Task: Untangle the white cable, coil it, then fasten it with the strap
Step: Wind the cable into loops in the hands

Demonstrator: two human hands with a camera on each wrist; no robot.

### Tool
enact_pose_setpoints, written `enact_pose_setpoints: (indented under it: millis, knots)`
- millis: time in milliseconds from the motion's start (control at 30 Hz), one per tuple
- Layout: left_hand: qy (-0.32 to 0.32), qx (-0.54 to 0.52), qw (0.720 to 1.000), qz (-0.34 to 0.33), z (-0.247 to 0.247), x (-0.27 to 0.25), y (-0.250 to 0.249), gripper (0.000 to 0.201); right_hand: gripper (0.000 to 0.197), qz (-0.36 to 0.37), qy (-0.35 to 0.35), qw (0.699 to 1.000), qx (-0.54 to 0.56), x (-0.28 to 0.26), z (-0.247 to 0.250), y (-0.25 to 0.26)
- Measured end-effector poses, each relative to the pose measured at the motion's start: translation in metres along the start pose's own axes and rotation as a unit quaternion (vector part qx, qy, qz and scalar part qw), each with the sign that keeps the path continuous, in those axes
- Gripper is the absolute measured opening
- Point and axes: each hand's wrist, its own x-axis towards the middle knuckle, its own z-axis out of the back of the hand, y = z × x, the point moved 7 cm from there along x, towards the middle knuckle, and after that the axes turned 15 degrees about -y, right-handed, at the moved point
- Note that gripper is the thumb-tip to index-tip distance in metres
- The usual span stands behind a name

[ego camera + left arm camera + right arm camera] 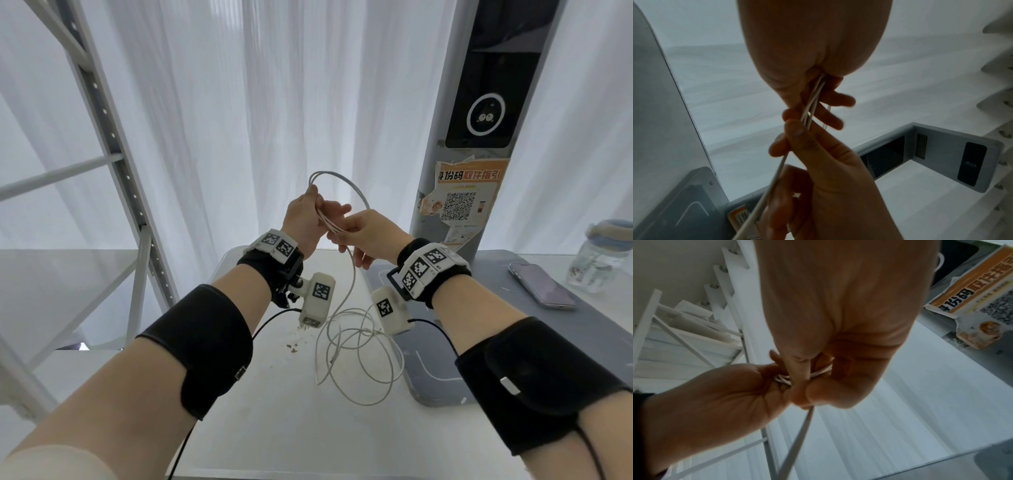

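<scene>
Above the table, my left hand [308, 219] holds a few loops of the white cable [356, 192], with the strands running across its palm under the thumb. My right hand [366, 233] is just beside it and pinches the cable where it leaves the loops. From there the cable hangs down to a loose tangle [356, 346] on the table. The left wrist view shows the strands [812, 100] passing from my left hand [813, 48] to the right hand [828, 162]. In the right wrist view my right hand [838, 321] meets the left hand [715, 394], and the cable [797, 434] drops below. No strap is visible.
A white table [274, 428] carries a grey mat [431, 377] on the right, with a phone [541, 284] and a glass jar [603, 260] beyond it. A grey pillar with a QR poster [459, 205] stands behind. A white metal rack [113, 137] stands at the left. Crumbs [293, 347] lie by the tangle.
</scene>
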Motion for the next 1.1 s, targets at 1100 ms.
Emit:
enact_pose_setpoints:
  millis: [1100]
  knots:
    - [0.13, 0.332, 0.932, 0.072, -0.02, -0.013, 0.031, 0.068, 0.025, 0.044, -0.076, 0.996, 0.032, 0.004, 0.02, -0.001]
